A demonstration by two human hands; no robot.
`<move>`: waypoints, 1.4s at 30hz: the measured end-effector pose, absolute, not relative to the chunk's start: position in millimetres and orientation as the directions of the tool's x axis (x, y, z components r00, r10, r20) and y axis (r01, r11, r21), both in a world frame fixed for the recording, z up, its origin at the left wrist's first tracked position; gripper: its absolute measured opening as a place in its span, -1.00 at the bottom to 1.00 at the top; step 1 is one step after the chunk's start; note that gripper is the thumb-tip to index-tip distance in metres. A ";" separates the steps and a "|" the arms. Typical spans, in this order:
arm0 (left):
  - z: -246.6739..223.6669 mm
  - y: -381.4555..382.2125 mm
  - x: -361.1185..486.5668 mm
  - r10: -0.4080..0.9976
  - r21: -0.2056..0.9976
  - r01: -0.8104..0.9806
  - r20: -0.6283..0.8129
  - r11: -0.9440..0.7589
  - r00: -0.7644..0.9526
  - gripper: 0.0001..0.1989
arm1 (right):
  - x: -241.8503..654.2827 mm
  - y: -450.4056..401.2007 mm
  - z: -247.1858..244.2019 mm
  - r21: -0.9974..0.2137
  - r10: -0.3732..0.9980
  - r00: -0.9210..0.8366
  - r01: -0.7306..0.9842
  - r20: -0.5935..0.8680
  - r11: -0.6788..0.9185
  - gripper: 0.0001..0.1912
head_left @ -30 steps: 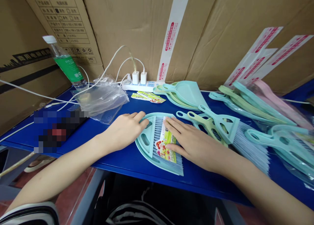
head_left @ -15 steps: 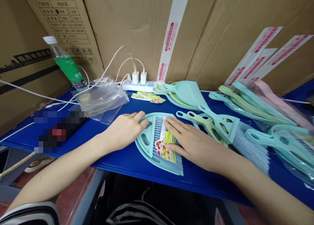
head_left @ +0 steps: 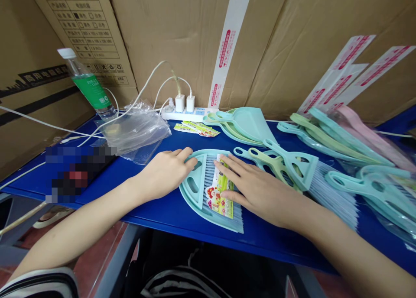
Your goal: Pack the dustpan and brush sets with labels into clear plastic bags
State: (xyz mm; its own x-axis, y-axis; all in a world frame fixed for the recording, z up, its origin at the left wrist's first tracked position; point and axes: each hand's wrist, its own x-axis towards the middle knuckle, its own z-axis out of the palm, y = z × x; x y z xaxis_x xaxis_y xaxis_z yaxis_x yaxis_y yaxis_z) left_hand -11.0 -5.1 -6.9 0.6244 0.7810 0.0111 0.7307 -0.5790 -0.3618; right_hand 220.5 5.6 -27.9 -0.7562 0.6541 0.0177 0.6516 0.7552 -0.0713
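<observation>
A light-blue hand brush (head_left: 197,182) lies in a matching dustpan (head_left: 208,221) on the blue table, bristles pointing right. My left hand (head_left: 169,172) is closed round the handle end of the pair; the handles are hidden under its fingers. Across the bristles sits a yellow-green printed label card (head_left: 224,202) with a mushroom drawing. My right hand (head_left: 251,187) lies flat on its upper right part, fingers stretched and slightly apart.
Loose brushes (head_left: 300,170) and stacked dustpans (head_left: 248,122) lie to the right and behind, with bagged sets (head_left: 386,198) farther right. More label cards (head_left: 198,128) rest near a power strip (head_left: 198,112). A clear plastic bag (head_left: 136,127), bottle (head_left: 91,90) and cables stand left.
The fingers of my right hand have shifted slightly on the label card, and its lower end sits a little nearer me. My left hand has stayed in place.
</observation>
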 end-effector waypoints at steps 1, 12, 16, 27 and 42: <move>-6.8 -5.3 -10.9 0.781 -0.361 0.731 0.011 -0.579 0.624 -0.83 | 220.5 5.5 -27.6 -0.074 0.656 -0.754 0.653 0.021 0.754 -0.26; -7.3 -5.6 -11.6 0.777 -0.366 0.731 0.034 -0.576 0.628 -0.84 | 225.5 7.6 -32.2 -0.037 0.646 -0.762 0.645 0.052 0.763 -0.40; -7.6 -5.1 -12.0 0.772 -0.368 0.728 0.042 -0.579 0.635 -0.84 | 224.7 7.6 -34.2 -0.048 0.649 -0.759 0.647 0.058 0.761 -0.39; -6.2 -5.3 -11.2 0.774 -0.366 0.727 0.027 -0.581 0.632 -0.84 | 223.0 6.1 -32.5 -0.041 0.658 -0.752 0.657 0.037 0.753 -0.39; -5.9 -5.5 -10.3 0.781 -0.355 0.734 0.017 -0.579 0.625 -0.83 | 223.4 7.0 -33.8 -0.010 0.650 -0.759 0.650 0.043 0.759 -0.39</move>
